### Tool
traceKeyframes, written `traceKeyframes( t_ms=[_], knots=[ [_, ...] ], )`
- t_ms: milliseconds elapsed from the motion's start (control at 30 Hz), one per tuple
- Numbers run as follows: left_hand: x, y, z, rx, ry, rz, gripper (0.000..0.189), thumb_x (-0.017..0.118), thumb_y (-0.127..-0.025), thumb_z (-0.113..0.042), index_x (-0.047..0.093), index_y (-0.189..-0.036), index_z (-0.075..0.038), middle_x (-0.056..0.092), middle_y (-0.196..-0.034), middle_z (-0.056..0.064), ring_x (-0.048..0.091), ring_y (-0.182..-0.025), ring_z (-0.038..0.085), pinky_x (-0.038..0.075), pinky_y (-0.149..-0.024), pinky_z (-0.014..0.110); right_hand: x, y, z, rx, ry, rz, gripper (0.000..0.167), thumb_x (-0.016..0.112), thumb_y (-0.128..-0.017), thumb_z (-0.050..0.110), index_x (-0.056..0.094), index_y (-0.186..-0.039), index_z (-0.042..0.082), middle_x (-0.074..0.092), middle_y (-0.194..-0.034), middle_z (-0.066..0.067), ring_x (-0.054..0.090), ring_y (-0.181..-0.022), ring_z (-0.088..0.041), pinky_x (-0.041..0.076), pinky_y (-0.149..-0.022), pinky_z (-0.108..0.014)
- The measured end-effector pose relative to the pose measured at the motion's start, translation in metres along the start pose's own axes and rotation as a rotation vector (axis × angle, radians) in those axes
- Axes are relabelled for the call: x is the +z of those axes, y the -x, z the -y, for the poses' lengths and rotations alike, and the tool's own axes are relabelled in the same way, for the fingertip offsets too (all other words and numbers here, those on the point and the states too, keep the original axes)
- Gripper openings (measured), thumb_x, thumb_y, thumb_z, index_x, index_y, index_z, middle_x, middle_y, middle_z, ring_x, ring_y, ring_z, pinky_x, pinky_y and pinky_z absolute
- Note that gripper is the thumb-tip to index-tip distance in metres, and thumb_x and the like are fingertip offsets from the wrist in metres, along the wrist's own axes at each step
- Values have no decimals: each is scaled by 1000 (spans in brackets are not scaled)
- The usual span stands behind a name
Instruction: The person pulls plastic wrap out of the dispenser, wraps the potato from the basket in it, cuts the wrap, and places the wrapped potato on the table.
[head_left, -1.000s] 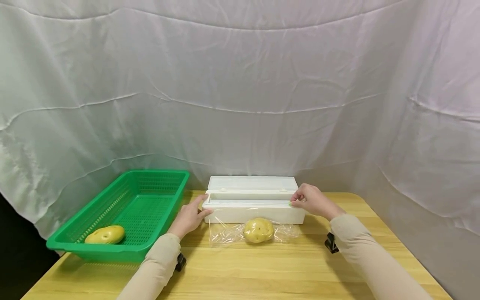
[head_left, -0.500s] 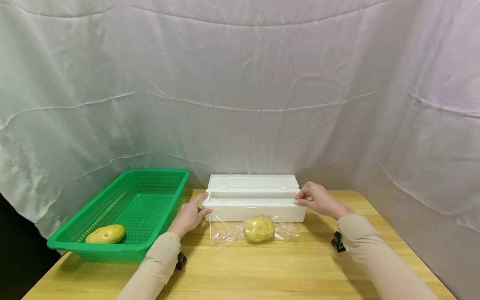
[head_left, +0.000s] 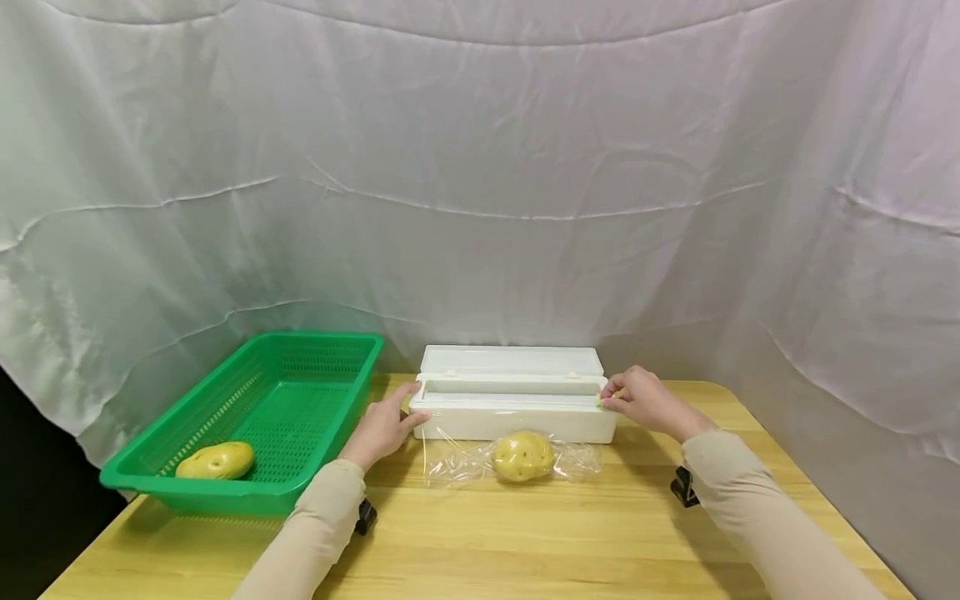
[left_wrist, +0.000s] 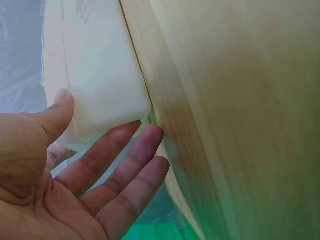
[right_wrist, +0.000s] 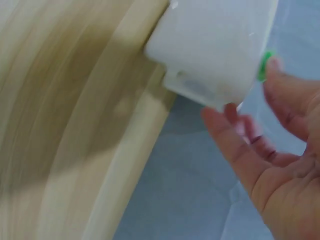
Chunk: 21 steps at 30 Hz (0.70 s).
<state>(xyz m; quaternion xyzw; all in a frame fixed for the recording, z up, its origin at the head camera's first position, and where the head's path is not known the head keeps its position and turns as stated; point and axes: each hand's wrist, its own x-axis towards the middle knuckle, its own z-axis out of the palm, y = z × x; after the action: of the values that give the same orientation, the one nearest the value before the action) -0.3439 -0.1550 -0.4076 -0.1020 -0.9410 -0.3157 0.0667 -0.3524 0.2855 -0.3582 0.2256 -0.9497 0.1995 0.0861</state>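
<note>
1 white box (head_left: 513, 426): being steadied at its ends, seemingly against sliding; opened lid (head_left: 512, 360) being seen at 12 o'clock.
Left hand (head_left: 381, 428): being set at 9 o'clock, the box end being gripped, thumb in front, index finger behind.
Right hand (head_left: 647, 403): being held at 3 o'clock, a green tab (right_wrist: 264, 66) being pinched, presumably as a handle.
Potato (head_left: 522, 457): being covered by clear film (head_left: 459, 467) at 6 o'clock.
Green basket (head_left: 273, 492): being seen around 9 o'clock.

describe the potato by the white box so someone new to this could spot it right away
On the wooden table, find the long white box with its lid open. Just in front of its near side sits a yellow potato. Unlike the other potato, in the green basket, it has crumpled clear film spreading out on both sides.
</note>
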Motion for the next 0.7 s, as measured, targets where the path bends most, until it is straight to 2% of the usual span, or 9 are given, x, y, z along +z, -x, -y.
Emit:
traceKeyframes(
  t_ms=[67, 200, 333, 433, 567, 700],
  knots=[
    [0, 0, -1, 2, -8, -1, 63, 68, -107, -34, 45, -162, -14, 70, -76, 8, 64, -76, 19, 55, -97, 55, -3, 0, 2, 26, 0, 14, 7, 76, -99, 12, 77, -94, 7, 75, -96, -10, 53, -75, -16, 47, -72, -33],
    [0, -1, -1, 7, -17, -5, 62, 68, -107, -34, 46, -161, -14, 69, -75, 6, 65, -80, 21, 56, -97, 56, -4, 0, 1, 12, 9, 5, 7, 76, -100, 13, 76, -95, 8, 75, -96, -9, 46, -66, -9, 44, -66, -28],
    [1, -1, -1, 8, -14, -7, 62, 68, -106, -34, 47, -161, -14, 70, -74, 6, 64, -75, 19, 56, -93, 54, -3, 4, -7, -53, 29, -35, 8, 77, -99, 10, 74, -91, 9, 74, -103, -14, 58, -73, -14, 51, -65, -27],
    [1, -2, 0, -1, -10, -2, 63, 68, -106, -34, 46, -162, -15, 70, -74, 5, 63, -72, 17, 56, -90, 51, -3, 6, -13, -85, 30, -51, 10, 77, -98, 8, 72, -89, 9, 73, -112, -21, 71, -90, -24, 59, -70, -31],
    [2, -2, 1, -6, 15, 2, 62, 68, -106, -32, 45, -162, -15, 74, -80, 5, 64, -69, 15, 55, -81, 43, -3, 7, -17, -67, 2, -46, 9, 76, -99, 8, 74, -91, 10, 73, -114, -22, 76, -92, -30, 62, -73, -33],
    [4, -2, 1, -23, 85, 11, 63, 69, -106, -28, 45, -163, -16, 80, -93, 10, 70, -70, 17, 55, -70, 36, -4, 9, -17, -19, -21, -28, 6, 75, -101, 12, 75, -94, 11, 73, -116, -20, 77, -91, -29, 63, -76, -37]
  ],
)
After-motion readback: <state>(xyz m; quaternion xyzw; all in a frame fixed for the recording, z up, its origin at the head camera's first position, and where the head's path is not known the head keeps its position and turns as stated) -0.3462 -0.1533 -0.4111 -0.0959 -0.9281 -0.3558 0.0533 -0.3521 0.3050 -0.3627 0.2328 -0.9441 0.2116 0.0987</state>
